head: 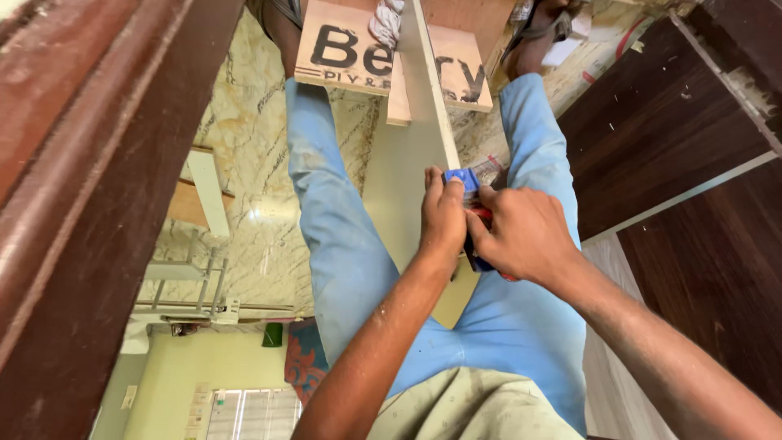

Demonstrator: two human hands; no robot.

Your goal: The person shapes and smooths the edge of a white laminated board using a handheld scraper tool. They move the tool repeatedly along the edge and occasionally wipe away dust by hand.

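Our right hand (521, 236) and left hand (444, 216) both grip a blue tool (463, 179) atop the pale board (407, 163), which runs lengthwise away between the knees.

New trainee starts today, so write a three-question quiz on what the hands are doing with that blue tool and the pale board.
1. True or false: both hands are on the blue tool.
2. Where does the pale board lie? A) between the person's legs B) on the dark wood panels C) on the marble floor to the left
3. Fill in: the plywood piece with black lettering lies at the far end of the board, near the person's ____.

Key
1. True: the left hand and right hand close their fingers around it.
2. A; the dark wood panels are off to the right.
3. Feet.
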